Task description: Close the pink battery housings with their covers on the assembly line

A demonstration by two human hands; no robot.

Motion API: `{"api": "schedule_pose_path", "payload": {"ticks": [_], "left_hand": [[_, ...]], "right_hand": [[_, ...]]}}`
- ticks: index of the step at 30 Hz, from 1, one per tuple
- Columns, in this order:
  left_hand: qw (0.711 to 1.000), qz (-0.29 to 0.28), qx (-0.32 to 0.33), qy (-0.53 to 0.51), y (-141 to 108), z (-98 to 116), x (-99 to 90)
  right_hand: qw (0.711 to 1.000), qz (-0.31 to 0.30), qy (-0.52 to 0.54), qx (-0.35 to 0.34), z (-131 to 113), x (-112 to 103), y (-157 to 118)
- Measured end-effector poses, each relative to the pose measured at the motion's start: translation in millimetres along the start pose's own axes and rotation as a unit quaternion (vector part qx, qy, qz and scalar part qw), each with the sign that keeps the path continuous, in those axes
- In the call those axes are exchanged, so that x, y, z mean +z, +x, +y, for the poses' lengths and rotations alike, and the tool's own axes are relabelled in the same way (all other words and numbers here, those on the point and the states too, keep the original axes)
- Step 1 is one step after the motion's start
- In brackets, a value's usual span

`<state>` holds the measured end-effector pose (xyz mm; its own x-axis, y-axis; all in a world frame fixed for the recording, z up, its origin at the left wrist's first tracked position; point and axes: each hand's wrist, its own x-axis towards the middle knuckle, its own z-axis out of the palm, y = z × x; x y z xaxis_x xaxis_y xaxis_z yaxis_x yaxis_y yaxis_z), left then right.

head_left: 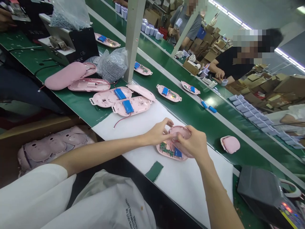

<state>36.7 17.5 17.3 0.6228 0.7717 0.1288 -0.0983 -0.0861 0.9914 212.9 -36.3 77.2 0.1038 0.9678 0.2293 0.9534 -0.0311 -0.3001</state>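
- Two bare hands: left hand (154, 134), right hand (192, 143), fingers clenched around a pink plastic shell (180, 130)
- Beneath them, an open pink housing (164, 155) with green circuit board (164, 148) and blue battery (177, 153)

Bright light reaches me from the ceiling tube lights (283, 52) at far right; shadows stay soft, and the picture bends toward its edges.

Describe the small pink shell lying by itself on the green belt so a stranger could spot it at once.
Find the white sheet on the green conveyor belt. Just past the sheet's far edge, to the right of the person's right hand, a small pink plastic shell lies alone. Unlike the open pink shells up the belt, it shows no blue battery.
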Motion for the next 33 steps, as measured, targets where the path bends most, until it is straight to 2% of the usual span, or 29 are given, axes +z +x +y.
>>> {"api": "schedule_pose_path", "payload": {"ticks": [3, 5, 10, 14, 17, 21, 23, 27, 31, 33], "left_hand": [[0.996, -0.065, 0.005, 0.056, -6.0, -0.6, -1.6], [0.989, -0.077, 0.03, 0.12, -10.4, -0.1, -2.3], [0.97, -0.013, 0.047, 0.24, -14.2, 2.9, -3.0], [0.95, 0.021, 0.053, 0.308, -5.4, 7.6, -3.2], [0.961, 0.006, 0.075, 0.265, 6.4, 10.9, -1.7], [0.991, -0.054, 0.013, 0.125, 16.7, 9.3, -0.7], [0.994, -0.07, -0.007, 0.079, 17.5, 6.9, -2.2], [0.995, -0.088, -0.01, 0.051, 18.9, 4.9, -8.3], [0.993, -0.101, -0.048, 0.048, 23.1, 12.1, -8.2], [0.992, -0.084, -0.058, 0.081, 24.2, 17.4, -6.0]], "right_hand": [[0.998, 0.058, -0.01, 0.006, 2.4, 0.8, -2.3], [0.997, 0.071, -0.029, 0.006, 2.6, 3.2, -3.2], [0.996, 0.063, -0.061, 0.009, 3.4, 11.5, -6.6], [0.999, 0.04, 0.016, 0.01, 4.1, 10.6, -5.9], [0.998, 0.026, 0.065, 0.005, 2.3, 6.5, -3.1], [0.995, -0.003, 0.103, 0.011, 0.8, 2.0, -2.1], [0.993, -0.013, 0.115, 0.017, 2.3, 1.5, -2.2], [0.992, -0.023, 0.126, 0.011, 2.1, 8.7, 1.7], [0.99, 0.016, 0.141, -0.018, 0.5, 14.6, -4.0], [0.984, 0.064, 0.164, -0.019, 17.2, 2.1, -19.6]]}}
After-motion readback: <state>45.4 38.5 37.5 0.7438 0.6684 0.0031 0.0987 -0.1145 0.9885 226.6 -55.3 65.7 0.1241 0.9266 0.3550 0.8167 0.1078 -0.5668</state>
